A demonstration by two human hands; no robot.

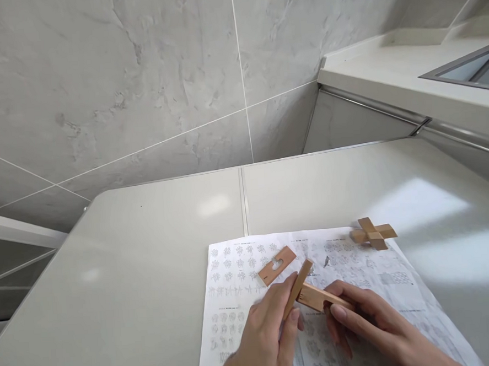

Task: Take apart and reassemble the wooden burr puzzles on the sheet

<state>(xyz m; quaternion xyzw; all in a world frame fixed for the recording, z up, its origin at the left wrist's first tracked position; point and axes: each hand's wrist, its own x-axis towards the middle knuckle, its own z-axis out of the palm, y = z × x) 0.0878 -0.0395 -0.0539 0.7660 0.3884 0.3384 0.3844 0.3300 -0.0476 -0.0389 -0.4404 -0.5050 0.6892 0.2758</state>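
Note:
My left hand [267, 333] pinches a slim wooden puzzle bar [299, 285] that tilts upward. My right hand [375, 321] grips a second wooden bar [320, 298] lying nearly flat, and the two bars meet between my hands. Both hover just above a printed instruction sheet [243, 293] spread on the table. A loose notched wooden piece [276, 265] lies on the sheet just beyond my left hand. An assembled wooden cross [373, 233] rests at the sheet's far right corner.
The sheet lies on a pale grey table [157, 238] with a seam down its middle. A grey tiled wall [139, 90] rises behind it. A white counter [395, 80] with a recessed sink stands at the upper right.

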